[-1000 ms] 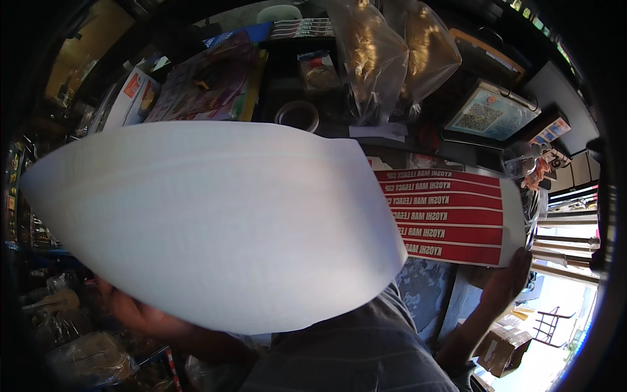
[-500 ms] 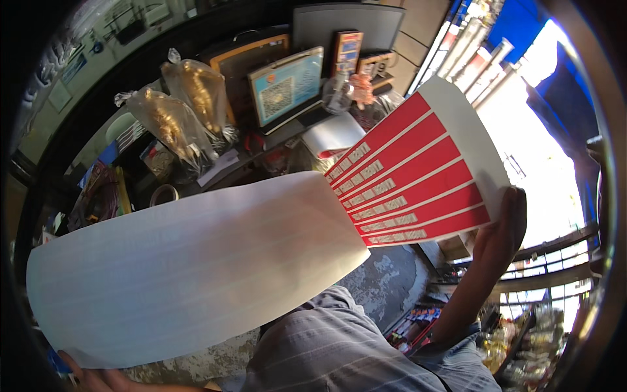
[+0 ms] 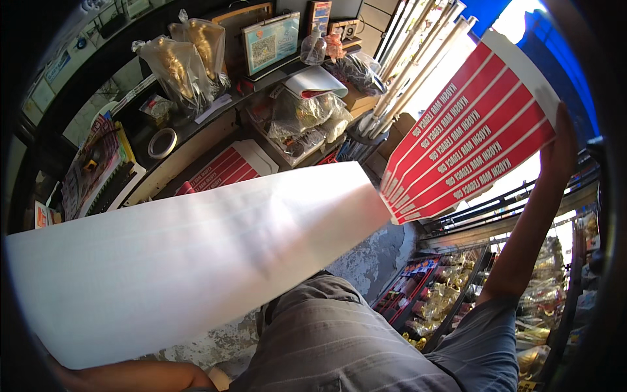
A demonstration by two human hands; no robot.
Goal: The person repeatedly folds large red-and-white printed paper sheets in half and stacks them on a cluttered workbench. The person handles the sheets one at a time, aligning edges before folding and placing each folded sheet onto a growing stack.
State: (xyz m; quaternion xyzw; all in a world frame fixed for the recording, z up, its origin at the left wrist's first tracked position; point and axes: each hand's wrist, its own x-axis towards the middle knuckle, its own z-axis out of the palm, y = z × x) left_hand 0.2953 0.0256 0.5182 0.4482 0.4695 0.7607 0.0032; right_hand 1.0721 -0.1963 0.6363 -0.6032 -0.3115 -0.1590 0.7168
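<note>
A long white sheet (image 3: 183, 261) spans the lower left. My left hand (image 3: 55, 366) is at its lower left edge, mostly hidden behind it and the dark rim; the forearm runs along the bottom. My right hand (image 3: 554, 140), raised at the right, grips the pale end of a sheet of red printed strips (image 3: 470, 124), whose narrow end meets the white sheet's corner. More red printed sheets (image 3: 232, 170) lie on the desk behind.
The cluttered desk (image 3: 130, 196) holds bagged gold trophies (image 3: 166, 68), a framed code sign (image 3: 271, 39), a tape roll (image 3: 162, 142) and magazines (image 3: 91, 170). Pale poles (image 3: 405, 78) stand by the bright doorway. Racks of wrapped goods (image 3: 444, 294) are low right; concrete floor (image 3: 359, 261) shows below.
My right hand has risen and moved right with the red sheet, which has tilted up and fanned wider into view. The view has turned right, showing more doorway.
</note>
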